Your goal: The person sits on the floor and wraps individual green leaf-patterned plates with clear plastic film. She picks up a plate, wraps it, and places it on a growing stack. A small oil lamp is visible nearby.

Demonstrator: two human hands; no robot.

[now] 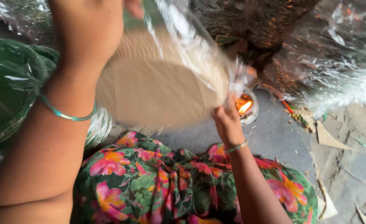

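Note:
A stack of round beige paper plates [158,83], wrapped in clear plastic film [191,37], is held up in front of me and looks blurred. My left hand [87,25] grips the stack from its upper left side. My right hand [226,122] holds the stack's lower right edge, where the loose film bunches. Just beyond that edge a small flame [244,106] burns in a small round metal lamp [252,112] on the floor. Both wrists wear thin green bangles.
Wrapped stacks of green plates [9,83] lie at the left. Shiny dark wrapped bundles [266,20] and crumpled clear plastic [336,66] fill the back and right. Cardboard scraps [330,139] litter the cracked grey floor [274,137]. My lap is covered in floral cloth [158,182].

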